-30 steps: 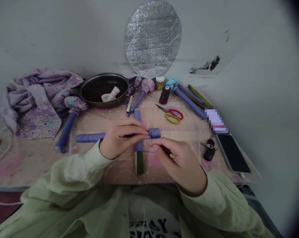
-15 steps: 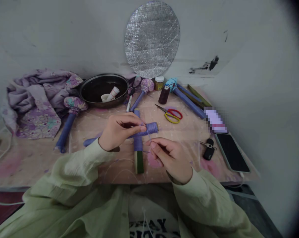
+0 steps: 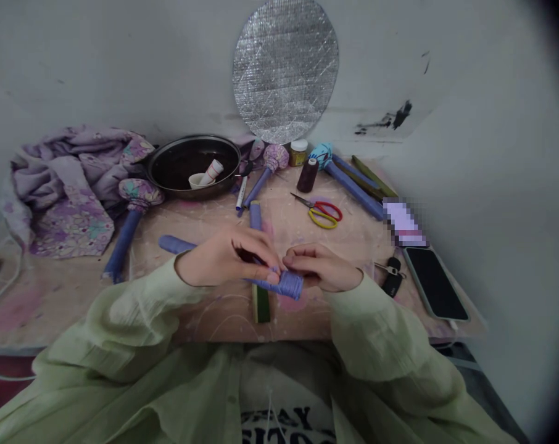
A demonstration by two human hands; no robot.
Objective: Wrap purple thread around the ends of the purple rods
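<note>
A purple thread-wrapped rod [image 3: 279, 284] is held across the middle of the work board, low and just off centre in view, slanting from about 10 o'clock down to 4 o'clock, with its thicker wound end toward the right. The rod is gripped narrowly by both hands, with the left hand [image 3: 219, 256] curled over its middle and the right hand [image 3: 319, 266] closed above the wound end. The fingertips of the two hands are almost touching, and the exact finger contact is partly hidden. A second wrapped rod [image 3: 256, 217] with a green end [image 3: 261, 303] lies directly under the held rod, running from 12 to 6 o'clock. Its middle is covered by the hands. At 11 o'clock, a dark metal pan [image 3: 191, 137] holds a white cup [image 3: 196, 182] and a white tube [image 3: 211, 172], with a marker [image 3: 241, 194] just beside it. Red-and-yellow scissors [image 3: 323, 213] lie at 1 o'clock, and a dark thread spool [image 3: 307, 176] stands beyond them. A blue-handled rod with a floral head [image 3: 138, 192] lies at 10 o'clock, beside a crumpled floral cloth [image 3: 71, 209]. Keys [image 3: 390, 277] and a black phone [image 3: 434, 283] are at 3 o'clock. A silver foil disc [image 3: 284, 71] is fixed to the wall at 12 o'clock.
</note>
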